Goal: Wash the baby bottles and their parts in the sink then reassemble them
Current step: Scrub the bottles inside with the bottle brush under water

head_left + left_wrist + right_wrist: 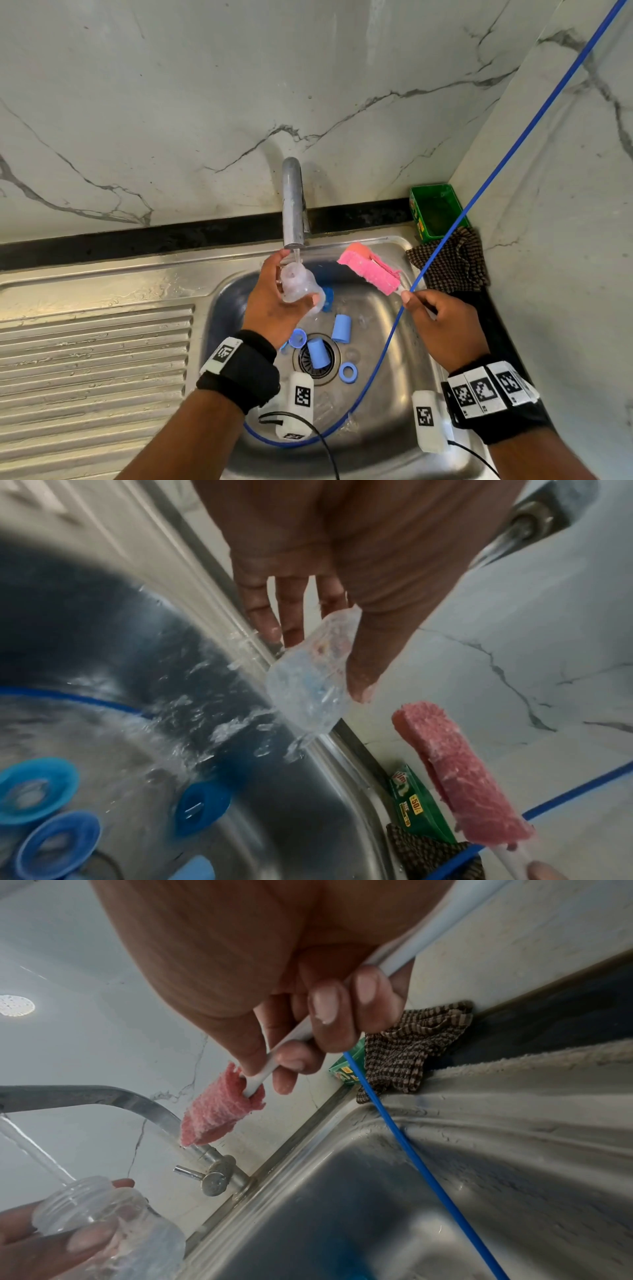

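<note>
Gripping a clear bottle (301, 284) under running water, the left hand (274, 305); right hand (442, 329) clasps a pink brush (371, 269).

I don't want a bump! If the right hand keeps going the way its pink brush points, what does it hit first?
Probably the steel tap: the right hand aims the pink sponge brush towards it, though depth is unclear.

Clear bottle (308, 680) in left hand (342, 561)

Bottle (301, 284) clear, w/ faint pink-blue print in the left wrist view. Brush (371, 268) pink sponge, white handle. Caps (341, 328) and rings (348, 372) in sink (376, 442) light blue; sink steel grey. Box (435, 210) green, yellow-red label. Cloth (452, 262) brown-black check. Hose (479, 190) blue. Wall (171, 85) white marble, grey veins.
</note>
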{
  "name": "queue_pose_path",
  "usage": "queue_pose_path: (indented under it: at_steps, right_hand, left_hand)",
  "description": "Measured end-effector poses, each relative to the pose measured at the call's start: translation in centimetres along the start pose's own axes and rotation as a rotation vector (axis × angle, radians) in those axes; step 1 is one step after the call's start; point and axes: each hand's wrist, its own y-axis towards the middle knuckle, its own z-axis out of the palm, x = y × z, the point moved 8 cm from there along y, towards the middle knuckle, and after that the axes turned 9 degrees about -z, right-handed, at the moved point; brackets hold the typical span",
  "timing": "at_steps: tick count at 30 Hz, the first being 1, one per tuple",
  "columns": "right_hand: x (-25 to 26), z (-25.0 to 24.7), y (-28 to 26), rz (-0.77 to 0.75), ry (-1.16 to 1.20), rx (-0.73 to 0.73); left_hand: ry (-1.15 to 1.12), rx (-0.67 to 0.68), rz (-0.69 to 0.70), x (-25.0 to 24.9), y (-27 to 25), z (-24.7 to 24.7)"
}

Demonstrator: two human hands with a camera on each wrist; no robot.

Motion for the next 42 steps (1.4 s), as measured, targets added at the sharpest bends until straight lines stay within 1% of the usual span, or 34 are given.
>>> queue_pose_path:
  at_steps: [1, 3, 6, 9, 11, 14, 15, 16, 18, 19, 20, 22, 23, 24, 26, 29, 30, 33, 35, 37, 39, 42]
  right_hand:
    - [0.0, 0.0, 0.0, 0.001, 0.001, 0.002]
    - [0.2, 0.0, 0.0, -0.005, -0.003, 0.006]
    - [0.4, -0.1, 0.0, -0.013, -0.007, 0.008]
    - [0.4, -0.2, -0.1, -0.024, -0.004, 0.0]
    - [0.4, -0.3, -0.1, -0.03, -0.001, -0.008]
    - [0.4, -0.2, -0.2, -0.025, -0.001, -0.006]
    - [0.6, -0.3, -0.2, -0.028, -0.003, -0.003]
    - [0.7, -0.3, -0.2, -0.032, -0.003, -0.003]
    - [1.0, -0.6, -0.2, -0.044, -0.007, -0.017]
    - [1.0, -0.7, -0.2, -0.049, -0.011, -0.023]
    - [1.0, -0.8, -0.2, -0.05, -0.014, -0.025]
    - [1.2, -1.0, -0.4, -0.048, -0.016, -0.024]
    - [1.4, -1.1, -0.5, -0.049, -0.014, -0.023]
    - [1.7, -1.2, -0.6, -0.052, -0.01, -0.025]
    - [2.2, -1.7, -0.7, -0.058, -0.001, -0.037]
    - [2.6, -2.2, -1.2, -0.059, -0.018, -0.032]
    - [2.7, -2.4, -1.4, -0.061, -0.018, -0.034]
    - [3.1, -3.1, -2.1, -0.059, -0.001, -0.058]
    - [3.3, -3.5, -2.8, -0.068, -0.006, -0.066]
    - [3.3, -3.8, -3.4, -0.072, -0.01, -0.061]
    - [3.2, -3.9, -4.1, -0.076, -0.012, -0.055]
    - [3.0, -4.1, -5.0, -0.079, -0.006, -0.041]
  left_hand:
    - [0.087, -0.031, 0.039, -0.4, 0.0, -0.2]
    - [0.197, -0.082, 0.065, -1.0, -0.1, -0.5]
    - [0.273, -0.122, 0.077, -1.8, -0.2, -0.8]
    - [0.295, -0.16, 0.139, -3.1, -0.7, -1.1]
    - [0.298, -0.147, 0.14, -3.0, -0.6, -1.2]
    - [0.384, -0.027, 0.065, -2.0, -0.1, -0.4]
    - [0.392, -0.014, 0.049, -1.8, -0.2, -0.4]
    - [0.388, -0.035, 0.059, -2.1, -0.3, -0.7]
    - [0.338, -0.131, 0.135, -3.2, -0.5, -1.6]
    - [0.327, -0.15, 0.164, -3.7, -0.6, -1.8]
    - [0.352, -0.136, 0.171, -4.0, -0.7, -1.7]
    - [0.44, -0.071, 0.104, -3.5, -0.5, -1.3]
    - [0.444, -0.068, 0.085, -3.4, -0.5, -1.4]
    - [0.427, -0.091, 0.101, -3.6, -0.7, -1.8]
    - [0.395, -0.138, 0.18, -4.5, -0.9, -2.4]
    - [0.437, -0.094, 0.153, -4.7, -1.6, -2.4]
    - [0.432, -0.099, 0.157, -4.7, -1.8, -2.5]
    - [0.398, -0.128, 0.246, -5.8, -2.8, -2.8]
    - [0.376, -0.104, 0.226, -5.4, -3.2, -2.9]
    - [0.423, -0.084, 0.208, -4.9, -3.6, -2.8]
    - [0.475, -0.097, 0.247, -4.6, -4.4, -2.8]
    - [0.469, -0.112, 0.311, -3.9, -5.6, -2.5]
